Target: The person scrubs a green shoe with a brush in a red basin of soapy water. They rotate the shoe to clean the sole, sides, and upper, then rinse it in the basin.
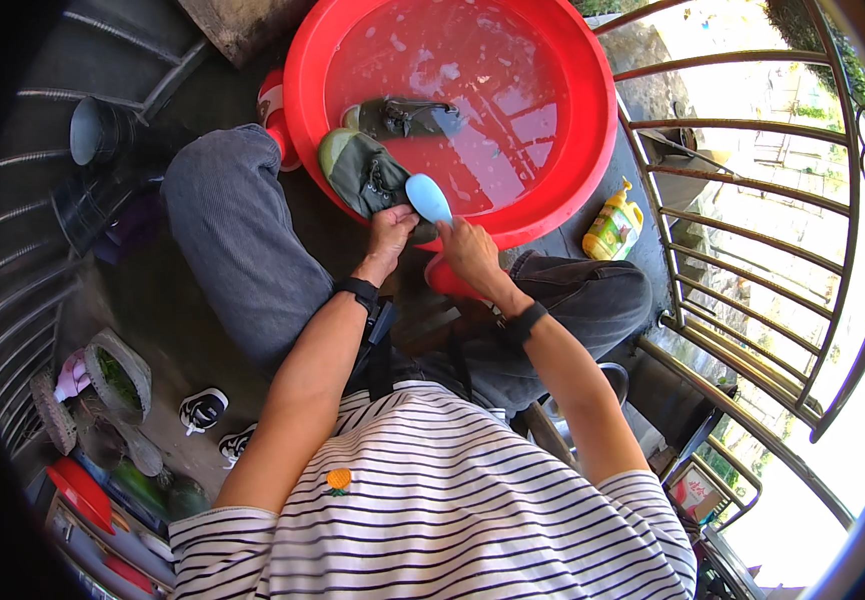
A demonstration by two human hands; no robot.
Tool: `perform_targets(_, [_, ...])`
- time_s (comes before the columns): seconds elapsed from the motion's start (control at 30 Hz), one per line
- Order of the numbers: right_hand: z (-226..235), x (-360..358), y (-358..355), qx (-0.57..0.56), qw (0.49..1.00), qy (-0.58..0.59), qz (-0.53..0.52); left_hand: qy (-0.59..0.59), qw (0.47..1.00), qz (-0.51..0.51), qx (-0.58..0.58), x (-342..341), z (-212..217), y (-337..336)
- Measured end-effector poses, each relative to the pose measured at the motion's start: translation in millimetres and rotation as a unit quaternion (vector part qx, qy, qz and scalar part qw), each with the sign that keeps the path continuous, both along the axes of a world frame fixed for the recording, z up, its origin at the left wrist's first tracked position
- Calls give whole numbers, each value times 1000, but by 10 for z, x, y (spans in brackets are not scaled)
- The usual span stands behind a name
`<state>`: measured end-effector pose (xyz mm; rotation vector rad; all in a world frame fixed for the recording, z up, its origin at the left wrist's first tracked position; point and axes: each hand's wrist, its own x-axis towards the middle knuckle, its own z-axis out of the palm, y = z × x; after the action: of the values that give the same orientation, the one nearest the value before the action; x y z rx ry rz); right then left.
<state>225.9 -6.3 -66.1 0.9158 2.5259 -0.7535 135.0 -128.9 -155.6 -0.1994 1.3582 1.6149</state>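
Note:
My left hand point(389, 235) grips a wet dark green canvas shoe point(357, 172) with a paler green toe, tilted over the near rim of a big red tub point(302, 85). In my right hand point(472, 255) is a brush point(428, 197) with a light blue oval back, close against the shoe's near end. Its bristles are hidden from this side. A second dark green shoe point(402, 118), laces showing, lies partly under the cloudy, sudsy water inside the tub.
A yellow pump bottle point(612, 226) stands right of the tub, beside a metal railing point(742, 180). Black-and-white sneakers point(202, 410) are on the floor at left, near a bag with greens point(117, 375). A dark bucket point(95, 130) is at upper left.

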Motion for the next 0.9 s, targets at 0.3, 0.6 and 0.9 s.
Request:
perform_targets(0.3, [266,434,-66,-28,998,-50,-13,8,998,32,-51,39,7,35])
perform_targets(0.6, [-334,-163,-149,-51,985,153,-53,33,991,83,-100,195,32,-24])
perform_targets(0.9, [-522,7,-115,-100,980,165,-38,22,996,55,-69,294,112,-118])
